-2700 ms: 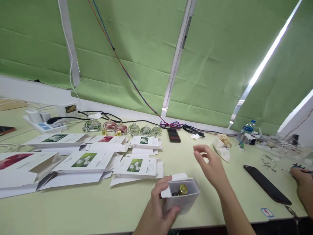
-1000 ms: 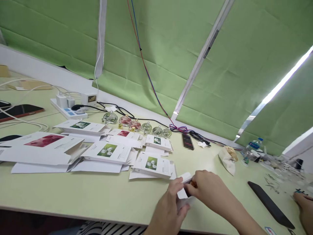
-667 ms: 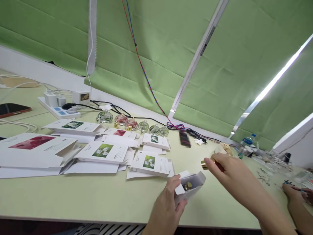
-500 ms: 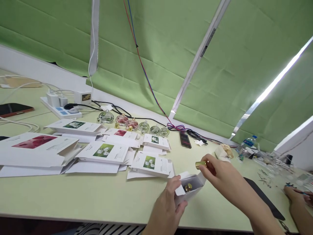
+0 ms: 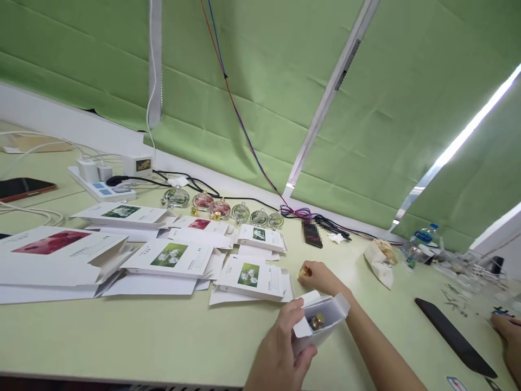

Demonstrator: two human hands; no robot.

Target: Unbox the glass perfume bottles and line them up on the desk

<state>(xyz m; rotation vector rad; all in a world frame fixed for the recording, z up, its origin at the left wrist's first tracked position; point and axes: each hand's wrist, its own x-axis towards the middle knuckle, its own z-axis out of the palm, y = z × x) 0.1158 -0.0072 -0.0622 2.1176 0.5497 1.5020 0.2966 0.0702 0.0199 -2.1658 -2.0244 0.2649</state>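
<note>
My left hand (image 5: pixel 280 342) is wrapped round an open white cardboard box (image 5: pixel 321 334), tilted with its mouth facing me. Inside it shows the gold neck of a bottle (image 5: pixel 316 321); the rest of the bottle is hidden by the box. Beyond the box, my right hand (image 5: pixel 319 276) is low over the table, its fingers closed on a gold cap (image 5: pixel 303 272). I cannot tell whether the cap touches the tabletop. To the left lies a small white carton with a white-flower picture (image 5: pixel 249 276), close to the right hand.
Several flat printed cartons (image 5: pixel 171 259) cover the left of the table. Behind them stand round glass bottles (image 5: pixel 220 208) in a row. A power strip (image 5: pixel 100 187) and phone (image 5: pixel 24 187) are far left. At right are a paper bag (image 5: pixel 378 260), a black pad (image 5: pixel 453 336) and another person's hand (image 5: pixel 507 328).
My right hand has moved left and away from me, from above the box's right side to the table beyond it, still holding the gold cap. The left hand keeps the box nearly in place.
</note>
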